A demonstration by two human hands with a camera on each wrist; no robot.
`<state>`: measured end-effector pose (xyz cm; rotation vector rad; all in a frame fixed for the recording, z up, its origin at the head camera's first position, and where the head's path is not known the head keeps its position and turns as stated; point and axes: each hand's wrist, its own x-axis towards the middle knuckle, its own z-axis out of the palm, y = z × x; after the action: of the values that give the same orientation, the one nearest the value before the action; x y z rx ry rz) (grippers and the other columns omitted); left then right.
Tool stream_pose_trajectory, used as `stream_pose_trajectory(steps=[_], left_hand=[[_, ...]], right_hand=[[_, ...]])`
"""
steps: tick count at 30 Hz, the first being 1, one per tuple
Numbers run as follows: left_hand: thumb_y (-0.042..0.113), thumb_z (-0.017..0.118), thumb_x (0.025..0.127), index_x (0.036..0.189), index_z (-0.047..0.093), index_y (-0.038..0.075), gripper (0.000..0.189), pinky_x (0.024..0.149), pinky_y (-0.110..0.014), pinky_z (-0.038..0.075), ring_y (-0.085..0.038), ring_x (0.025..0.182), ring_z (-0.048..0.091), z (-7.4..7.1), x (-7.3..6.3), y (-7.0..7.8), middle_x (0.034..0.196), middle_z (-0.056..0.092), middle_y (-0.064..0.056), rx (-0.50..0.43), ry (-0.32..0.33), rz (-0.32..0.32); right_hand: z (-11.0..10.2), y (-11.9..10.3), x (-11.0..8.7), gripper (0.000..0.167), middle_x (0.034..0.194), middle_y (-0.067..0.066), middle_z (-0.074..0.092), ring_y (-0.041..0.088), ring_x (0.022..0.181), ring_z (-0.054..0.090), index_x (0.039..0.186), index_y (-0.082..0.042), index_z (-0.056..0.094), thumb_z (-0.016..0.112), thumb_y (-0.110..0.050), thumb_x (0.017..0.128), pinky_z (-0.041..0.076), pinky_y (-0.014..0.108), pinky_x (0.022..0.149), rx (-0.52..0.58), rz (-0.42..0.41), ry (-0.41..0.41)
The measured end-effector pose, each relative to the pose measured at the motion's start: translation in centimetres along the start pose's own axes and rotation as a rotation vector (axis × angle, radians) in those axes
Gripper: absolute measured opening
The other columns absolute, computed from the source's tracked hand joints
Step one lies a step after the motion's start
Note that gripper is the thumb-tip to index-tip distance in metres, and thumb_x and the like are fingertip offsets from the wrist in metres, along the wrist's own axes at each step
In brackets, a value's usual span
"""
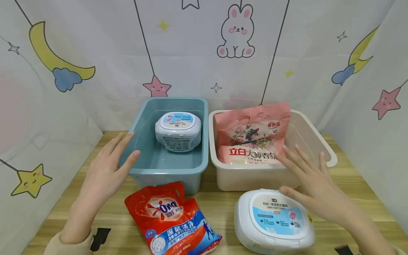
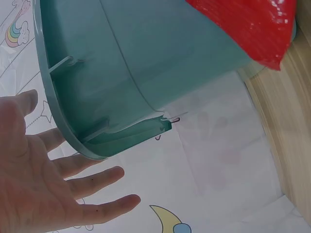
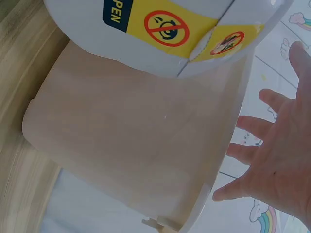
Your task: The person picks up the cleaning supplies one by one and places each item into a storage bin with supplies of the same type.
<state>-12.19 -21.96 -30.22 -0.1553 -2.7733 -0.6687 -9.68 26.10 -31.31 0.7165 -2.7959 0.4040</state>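
Observation:
My left hand (image 1: 106, 168), fingers spread, hovers by the near left side of a blue-green plastic bin (image 1: 172, 171); the left wrist view has its fingers beside the rim, holding nothing. Inside that bin sits a white lidded tub (image 1: 178, 131). Over the front of a cream bin (image 1: 255, 177) is my right hand (image 1: 313, 182), fingers spread and nothing held. A pink laundry powder bag (image 1: 251, 136) leans inside the cream bin. Below the right hand stands a second white tub (image 1: 275, 221) with a blue label. A red OMO detergent bag (image 1: 173, 219) lies before the blue-green bin.
The two bins stand side by side on a wood-grain table (image 1: 111, 216). A white cloth (image 1: 191, 46) printed with stars, moons and a rabbit hangs behind and at both sides. Dark straps (image 1: 100, 238) show near the sleeves.

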Motion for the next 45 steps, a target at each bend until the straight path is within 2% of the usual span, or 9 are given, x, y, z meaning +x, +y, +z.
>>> stream_pose_trajectory(steps=[5,11,31,33,36,39,40,43,45], left_hand=[[0.048,0.045,0.098,0.152,0.027,0.025,0.061,0.094,-0.079,0.025,-0.053,0.134,0.030,0.1,-0.5,-0.4,0.156,0.027,-0.021,-0.045,0.002,-0.027],[0.044,0.046,0.099,0.151,0.033,0.021,0.058,0.090,-0.078,0.031,-0.050,0.131,0.036,0.1,-0.8,-0.7,0.152,0.034,-0.021,-0.083,0.049,-0.031],[0.028,0.043,0.102,0.148,0.039,0.022,0.046,0.096,-0.068,0.033,-0.045,0.131,0.039,-0.2,-0.8,-1.2,0.147,0.042,-0.020,-0.225,0.115,-0.028],[0.027,0.042,0.102,0.147,0.040,0.021,0.045,0.094,-0.064,0.037,-0.043,0.129,0.041,-0.2,-0.9,-1.3,0.146,0.043,-0.020,-0.231,0.121,-0.028],[0.026,0.042,0.102,0.146,0.042,0.021,0.044,0.092,-0.039,0.045,-0.038,0.124,0.046,-0.1,-0.9,-1.4,0.143,0.046,-0.018,-0.237,0.135,-0.025],[0.025,0.043,0.102,0.145,0.043,0.023,0.043,0.084,-0.019,0.039,-0.033,0.121,0.048,0.0,-0.9,-1.6,0.142,0.048,-0.015,-0.253,0.137,-0.040],[0.025,0.043,0.102,0.145,0.044,0.025,0.043,0.081,-0.014,0.037,-0.026,0.121,0.049,0.0,-0.9,-1.7,0.141,0.049,-0.013,-0.262,0.134,-0.052],[0.027,0.042,0.102,0.145,0.043,0.029,0.042,0.082,-0.017,0.038,-0.006,0.118,0.048,0.0,-0.8,-2.0,0.141,0.049,-0.009,-0.293,0.109,-0.100],[0.028,0.040,0.103,0.145,0.043,0.031,0.042,0.083,-0.021,0.039,-0.001,0.116,0.047,-0.1,-0.8,-2.2,0.141,0.049,-0.007,-0.312,0.088,-0.135]], right_hand=[[0.4,0.1,-0.4,0.082,0.163,-0.003,0.015,0.019,0.152,-0.004,0.153,-0.027,0.026,0.072,-0.036,0.084,-0.018,0.063,0.112,0.004,-0.043,0.012],[0.8,-0.1,-0.9,0.084,0.162,-0.003,0.017,0.015,0.152,-0.003,0.152,-0.025,0.028,0.074,-0.034,0.082,-0.018,0.059,0.115,0.017,-0.060,0.025],[0.5,-0.9,-2.1,0.083,0.161,0.000,0.022,0.018,0.152,0.001,0.152,-0.020,0.028,0.073,-0.034,0.083,-0.015,0.052,0.119,0.031,-0.109,0.027],[0.6,-0.9,-2.2,0.083,0.161,0.000,0.022,0.018,0.152,0.001,0.152,-0.019,0.028,0.072,-0.034,0.083,-0.015,0.051,0.119,0.030,-0.115,0.028],[0.6,-1.0,-2.4,0.084,0.161,0.000,0.021,0.018,0.152,0.001,0.152,-0.019,0.028,0.072,-0.035,0.083,-0.016,0.050,0.119,0.024,-0.114,0.025],[0.6,-1.1,-2.5,0.084,0.161,-0.001,0.021,0.017,0.152,0.001,0.152,-0.020,0.029,0.073,-0.036,0.082,-0.016,0.049,0.119,0.022,-0.117,0.020],[0.6,-1.2,-2.6,0.084,0.161,0.000,0.022,0.017,0.152,0.002,0.152,-0.020,0.029,0.073,-0.036,0.082,-0.016,0.049,0.119,0.020,-0.119,0.019],[0.6,-1.3,-2.7,0.084,0.161,0.002,0.024,0.016,0.152,0.003,0.152,-0.020,0.030,0.074,-0.035,0.081,-0.015,0.049,0.119,0.018,-0.134,0.023],[0.6,-1.3,-2.8,0.084,0.160,0.002,0.025,0.016,0.152,0.004,0.151,-0.019,0.031,0.074,-0.035,0.081,-0.015,0.049,0.119,0.020,-0.143,0.025]])
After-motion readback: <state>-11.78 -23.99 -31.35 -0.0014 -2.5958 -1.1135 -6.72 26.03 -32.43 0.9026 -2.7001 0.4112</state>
